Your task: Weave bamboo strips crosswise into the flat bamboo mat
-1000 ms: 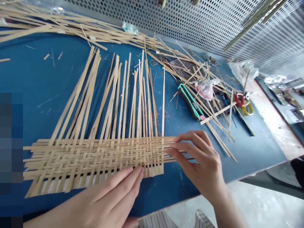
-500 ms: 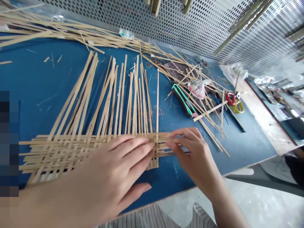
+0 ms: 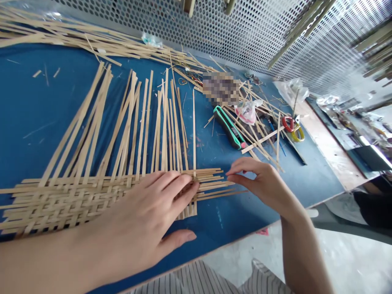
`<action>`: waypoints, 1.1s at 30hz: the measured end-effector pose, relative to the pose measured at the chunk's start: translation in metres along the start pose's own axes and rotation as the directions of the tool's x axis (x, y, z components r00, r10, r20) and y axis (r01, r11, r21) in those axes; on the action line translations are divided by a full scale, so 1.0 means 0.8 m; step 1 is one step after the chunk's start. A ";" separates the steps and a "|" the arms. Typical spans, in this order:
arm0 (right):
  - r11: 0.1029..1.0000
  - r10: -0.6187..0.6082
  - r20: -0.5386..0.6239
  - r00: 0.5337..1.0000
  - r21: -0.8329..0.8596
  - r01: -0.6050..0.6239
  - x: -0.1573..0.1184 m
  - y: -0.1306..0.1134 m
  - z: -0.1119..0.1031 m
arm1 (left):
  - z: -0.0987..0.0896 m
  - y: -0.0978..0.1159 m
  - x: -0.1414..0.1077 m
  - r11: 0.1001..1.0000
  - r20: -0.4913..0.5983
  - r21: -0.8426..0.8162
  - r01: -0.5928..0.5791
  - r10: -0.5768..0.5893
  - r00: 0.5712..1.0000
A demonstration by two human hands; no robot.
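Note:
My left hand [image 3: 143, 208] lies flat on the right part of a woven bamboo mat [image 3: 61, 206], with its fingertips near the mat's right end and its thumb off the lower edge on the blue table. Long loose bamboo strips [image 3: 141, 130] fan out from the mat's far side. My right hand [image 3: 260, 179] hovers just beyond the protruding strip ends [image 3: 214, 185], its curved fingers holding nothing. Part of the mat lies hidden under my left hand and forearm.
A green-and-black utility knife [image 3: 229, 127] and a plastic bag [image 3: 247, 112] lie among scattered strips on the blue table [image 3: 36, 122]. Red and yellow rings [image 3: 292, 130] sit farther right. A perforated metal panel [image 3: 214, 28] stands behind, and the table's front edge runs below.
My left hand has slid up from the mat's lower edge onto the weave. My right hand has come off the strip ends and moved right. The whole scene has shifted left in view.

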State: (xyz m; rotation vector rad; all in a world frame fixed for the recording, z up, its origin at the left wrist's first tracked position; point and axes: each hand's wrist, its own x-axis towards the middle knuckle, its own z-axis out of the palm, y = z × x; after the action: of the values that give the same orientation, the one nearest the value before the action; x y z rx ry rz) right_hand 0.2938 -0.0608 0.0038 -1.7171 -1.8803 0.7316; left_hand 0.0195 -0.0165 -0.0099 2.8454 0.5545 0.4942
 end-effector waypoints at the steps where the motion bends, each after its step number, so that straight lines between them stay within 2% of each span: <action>1: 1.000 0.008 0.044 0.999 0.024 -0.010 0.003 0.003 -0.004 | 0.000 0.000 0.000 1.000 0.000 -0.002 0.003 -0.003 1.000; 4: 0.996 0.028 0.197 0.980 0.077 -0.044 0.015 0.010 -0.017 | 0.000 0.000 -0.002 1.000 -0.003 -0.009 0.013 -0.013 1.000; 7: 0.993 0.073 0.355 0.932 0.059 -0.100 0.029 0.012 -0.029 | 0.000 0.002 -0.002 1.000 -0.012 -0.013 0.028 -0.028 1.000; 11: 0.986 0.160 0.457 0.875 -0.028 -0.165 0.046 0.009 -0.034 | 0.003 0.006 0.000 0.999 -0.036 -0.005 0.040 -0.040 0.999; 13: 0.991 0.129 0.472 0.872 -0.036 -0.127 0.051 0.008 -0.033 | 0.007 0.009 -0.002 0.999 -0.027 0.014 0.039 -0.039 0.999; 18: 0.997 0.019 0.452 0.892 0.058 -0.051 0.052 0.010 -0.026 | 0.019 0.014 -0.011 0.987 -0.032 0.061 0.147 -0.145 0.989; 22: 0.989 -0.052 0.418 0.907 0.149 -0.012 0.046 0.015 -0.024 | 0.024 0.016 -0.021 0.988 0.007 0.124 0.098 -0.099 0.995; 27: 0.989 -0.073 0.384 0.920 0.144 0.019 0.041 0.019 -0.023 | 0.023 0.025 -0.032 0.974 0.076 0.169 0.153 -0.168 0.983; 30: 0.987 -0.088 0.375 0.923 0.159 0.030 0.040 0.020 -0.023 | 0.021 0.027 -0.033 0.978 0.077 0.139 0.155 -0.166 0.983; 33: 0.989 -0.016 0.366 0.931 0.140 -0.038 0.042 0.019 -0.021 | 0.022 0.025 -0.028 0.978 0.053 0.071 0.197 -0.201 0.978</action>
State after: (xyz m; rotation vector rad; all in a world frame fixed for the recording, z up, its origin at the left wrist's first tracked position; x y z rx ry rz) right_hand 0.3127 -0.0254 0.0059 -1.5819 -1.9969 1.2344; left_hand 0.0130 -0.0461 -0.0275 2.8132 0.8475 0.3603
